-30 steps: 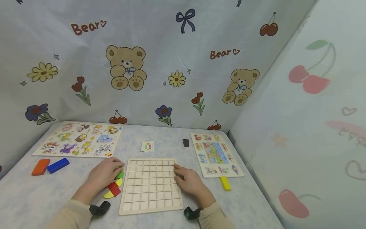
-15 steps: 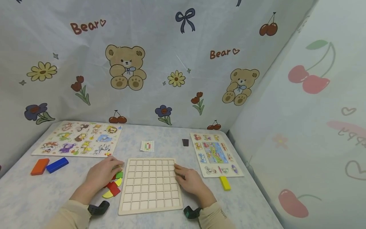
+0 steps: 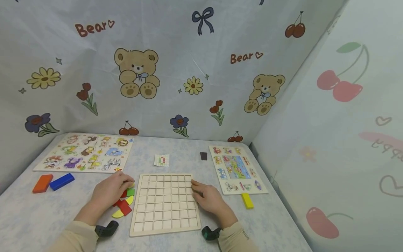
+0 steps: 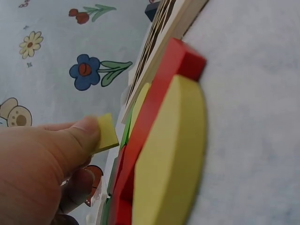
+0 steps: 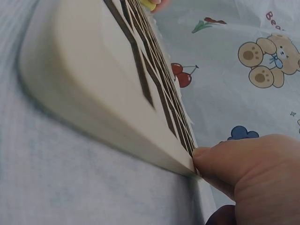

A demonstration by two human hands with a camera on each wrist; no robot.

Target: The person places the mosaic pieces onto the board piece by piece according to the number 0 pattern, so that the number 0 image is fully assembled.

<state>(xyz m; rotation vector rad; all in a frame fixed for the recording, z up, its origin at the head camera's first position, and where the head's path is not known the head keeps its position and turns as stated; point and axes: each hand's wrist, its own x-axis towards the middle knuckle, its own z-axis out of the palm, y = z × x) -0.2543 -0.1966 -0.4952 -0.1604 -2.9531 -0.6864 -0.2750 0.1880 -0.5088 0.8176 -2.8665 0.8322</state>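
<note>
A pale wooden grid board (image 3: 165, 204) lies flat at the middle of the table. To its left is a small pile of flat blocks, among them a red block (image 3: 125, 207), a green block (image 3: 130, 191) and a yellow curved block (image 3: 118, 214). My left hand (image 3: 108, 190) is over the pile's far end and pinches a small yellow block (image 4: 107, 133) between thumb and fingers, clear in the left wrist view. My right hand (image 3: 209, 198) rests its thumb and fingertips against the board's right edge. Part of the pile is hidden by the left hand.
An animal puzzle board (image 3: 86, 154) lies back left, with orange (image 3: 42, 183) and blue (image 3: 62, 181) blocks before it. A second puzzle board (image 3: 237, 171) and a yellow bar (image 3: 247, 201) are at right. Behind the grid are a pattern card (image 3: 162, 160) and a dark tile (image 3: 203, 156).
My left hand has drawn slightly left and back from the pile, uncovering more red and green blocks, with the yellow block now visible at its fingertips. The right hand stays on the board's edge.
</note>
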